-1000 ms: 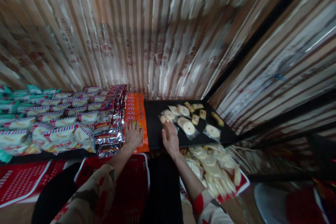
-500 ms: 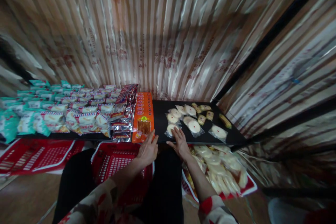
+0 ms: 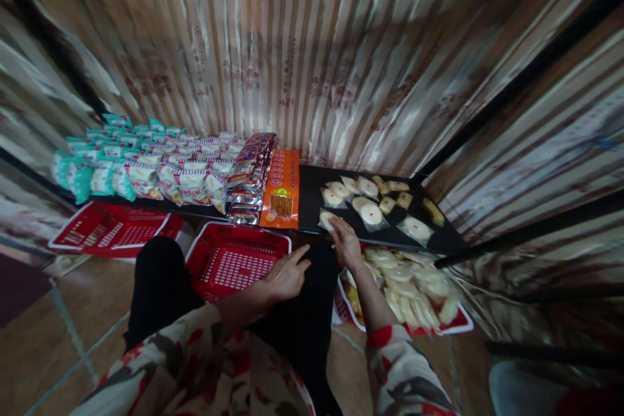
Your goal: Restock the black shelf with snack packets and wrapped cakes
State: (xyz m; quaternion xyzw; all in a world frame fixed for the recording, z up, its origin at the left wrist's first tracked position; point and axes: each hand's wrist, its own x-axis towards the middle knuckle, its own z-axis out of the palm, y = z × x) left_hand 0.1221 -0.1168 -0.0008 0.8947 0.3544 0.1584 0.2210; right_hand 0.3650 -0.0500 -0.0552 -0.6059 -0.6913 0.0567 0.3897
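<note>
My right hand (image 3: 347,242) is at the front edge of the black shelf (image 3: 312,198), its fingers closed on the near edge of a clear-wrapped round white cake (image 3: 327,218). More wrapped round cakes (image 3: 366,211) lie flat just behind and to the right. My left hand (image 3: 290,273) hovers over my leg by the red basket, fingers stretched out and holding nothing. Left of the cakes lies a flat orange packet (image 3: 280,198) with a picture of brown sticks on it. Several small yellowish wrapped pieces (image 3: 387,203) are scattered farther right.
Silver-and-red packets (image 3: 248,175), white striped bags (image 3: 190,185) and teal bags (image 3: 102,175) fill the shelf's left part. Below stand a red basket (image 3: 214,289), another red basket (image 3: 112,234) at left, and a basket of wrapped goods (image 3: 409,292) at right. A striped curtain (image 3: 273,45) hangs behind.
My left hand has drawn back from the orange packet toward my body. My right hand has gone from resting on the cake to gripping its near edge. The view has shifted.
</note>
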